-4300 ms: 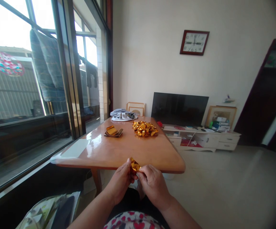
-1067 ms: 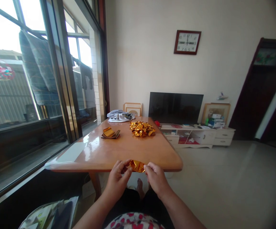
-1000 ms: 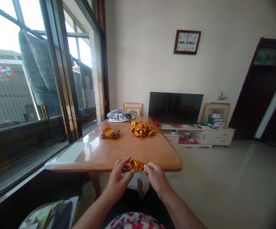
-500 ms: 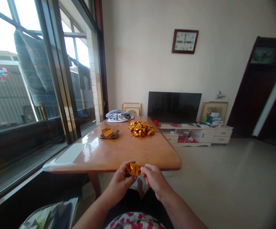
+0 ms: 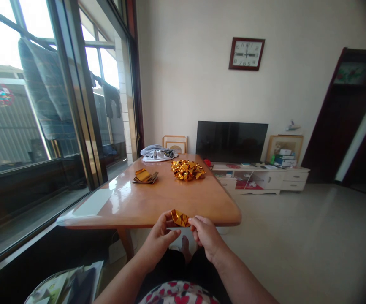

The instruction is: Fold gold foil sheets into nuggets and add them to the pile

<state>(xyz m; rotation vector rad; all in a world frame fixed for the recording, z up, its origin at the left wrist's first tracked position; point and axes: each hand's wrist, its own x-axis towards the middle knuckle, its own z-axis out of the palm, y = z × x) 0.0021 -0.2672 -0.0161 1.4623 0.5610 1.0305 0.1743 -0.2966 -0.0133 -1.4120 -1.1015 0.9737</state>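
A folded piece of shiny gold foil is between my hands, at the near edge of the wooden table. My right hand pinches its right end between thumb and fingers. At its left end are the fingers of my left hand, with the thumb apart below the foil; whether these fingers grip it or only touch it, I cannot tell. Farther back on the table lies a heap of folded gold foil pieces. Left of the heap sits a small stack of gold and brown sheets.
Grey and white cloth lies at the table's far end. A pale sheet covers the left part of the table. Beyond stand a television and a low white cabinet. A window is at the left.
The foil piece has moved slightly up and is tilted down to the right. My left thumb has come away from its lower edge.
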